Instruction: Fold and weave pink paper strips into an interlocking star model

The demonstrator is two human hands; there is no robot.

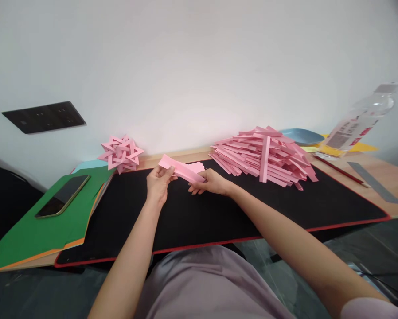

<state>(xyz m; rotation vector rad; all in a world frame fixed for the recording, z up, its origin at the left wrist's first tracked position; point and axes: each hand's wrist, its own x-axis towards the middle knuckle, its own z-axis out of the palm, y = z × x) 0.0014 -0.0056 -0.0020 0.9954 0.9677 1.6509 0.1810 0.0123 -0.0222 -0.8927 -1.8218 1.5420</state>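
Note:
A creased strip of pink paper (182,169) is stretched between my two hands, just above the black mat (199,217). My left hand (159,181) pinches its left end between thumb and fingers. At the right end, my right hand (210,182) grips it with the fingers curled beneath. Another pale pink piece of paper (196,166) shows behind the strip; whether it is held or lies on the mat I cannot tell. To the right rises a heap of folded pink paper strips (252,155). Back left stands a pink folded-paper star ball (120,153).
On the left, a phone (63,196) rests on a stack of green paper (56,221). Toward the right are a blue dish (302,136), a clear bottle (358,122), a dark red pencil (341,171) and a ruler (375,182). A wall (192,79) borders the table's back.

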